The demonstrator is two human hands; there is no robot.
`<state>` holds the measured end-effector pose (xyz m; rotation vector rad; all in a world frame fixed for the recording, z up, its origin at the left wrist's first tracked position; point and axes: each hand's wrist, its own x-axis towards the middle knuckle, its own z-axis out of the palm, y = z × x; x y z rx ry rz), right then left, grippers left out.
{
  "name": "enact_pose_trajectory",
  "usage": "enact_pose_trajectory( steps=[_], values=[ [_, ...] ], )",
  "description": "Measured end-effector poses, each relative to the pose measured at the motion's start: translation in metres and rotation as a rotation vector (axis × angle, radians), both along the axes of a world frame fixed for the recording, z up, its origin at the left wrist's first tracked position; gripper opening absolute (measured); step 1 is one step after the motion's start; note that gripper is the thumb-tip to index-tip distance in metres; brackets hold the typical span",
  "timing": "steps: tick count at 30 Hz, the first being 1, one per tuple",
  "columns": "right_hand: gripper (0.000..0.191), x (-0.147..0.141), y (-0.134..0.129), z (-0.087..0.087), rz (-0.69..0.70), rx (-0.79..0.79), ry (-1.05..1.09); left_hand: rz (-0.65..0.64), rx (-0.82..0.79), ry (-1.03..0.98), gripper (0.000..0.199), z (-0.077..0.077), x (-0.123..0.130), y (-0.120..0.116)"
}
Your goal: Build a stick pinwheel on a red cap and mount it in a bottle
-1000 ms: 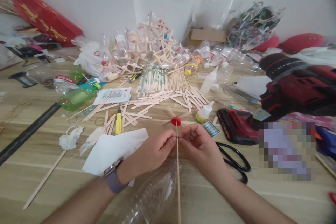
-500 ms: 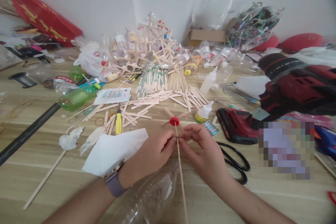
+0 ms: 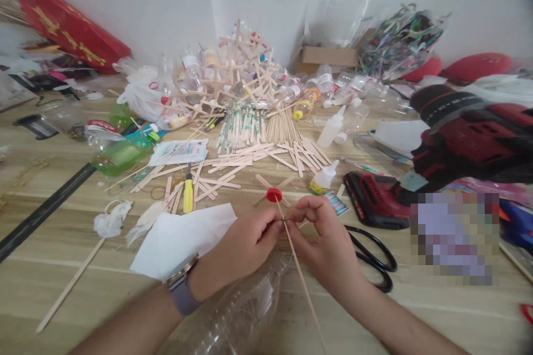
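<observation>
Swung rightward since the earlier frame, our thin stick's [image 3: 305, 288] near end slants toward the lower right, while its red cap [image 3: 273, 195] sits slightly farther left. We hold the stick between left hand [image 3: 250, 238] and right hand [image 3: 325, 238], each pinching from its own side at a small dark band [image 3: 283, 220] just below the cap; neither hand is nearer. Its long axis runs from the cap, beyond our fingertips, back toward us between the forearms. Flat sticks [image 3: 285, 182] spread crosswise behind the cap. Beside our left forearm lies a clear bottle [image 3: 245, 310]; white paper [image 3: 179, 238] is left of it, a drill [image 3: 470, 133] farther right.
</observation>
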<state>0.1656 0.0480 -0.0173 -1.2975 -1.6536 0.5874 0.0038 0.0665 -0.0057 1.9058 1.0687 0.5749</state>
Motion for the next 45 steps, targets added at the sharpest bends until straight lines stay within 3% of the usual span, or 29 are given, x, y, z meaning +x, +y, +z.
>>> enact_pose_trajectory(
  steps=[12,17,27,32,37,40,45],
  values=[
    [0.014,0.000,0.001,0.003,0.000,0.037,-0.010,0.009,-0.152,-0.009,0.023,0.005,0.000,0.000],
    [0.016,0.001,0.001,0.002,0.002,0.027,0.009,0.024,-0.139,-0.011,0.024,0.005,-0.001,0.000],
    [0.014,0.006,0.002,-0.004,-0.013,-0.014,0.092,0.029,-0.132,0.012,0.024,0.008,-0.002,0.003],
    [0.008,0.005,0.005,-0.003,-0.050,-0.031,0.164,0.047,-0.198,0.053,0.026,0.010,-0.005,0.005],
    [0.005,0.003,0.009,-0.001,0.003,-0.085,0.234,0.114,-0.251,0.028,0.026,0.011,-0.004,0.008],
    [0.002,0.004,0.010,0.000,0.041,-0.111,0.216,0.183,-0.395,-0.078,0.024,0.010,-0.005,0.011],
    [0.012,0.006,0.007,0.001,0.080,-0.104,0.046,0.249,-0.813,-0.356,0.033,0.004,-0.007,0.014]
  ],
)
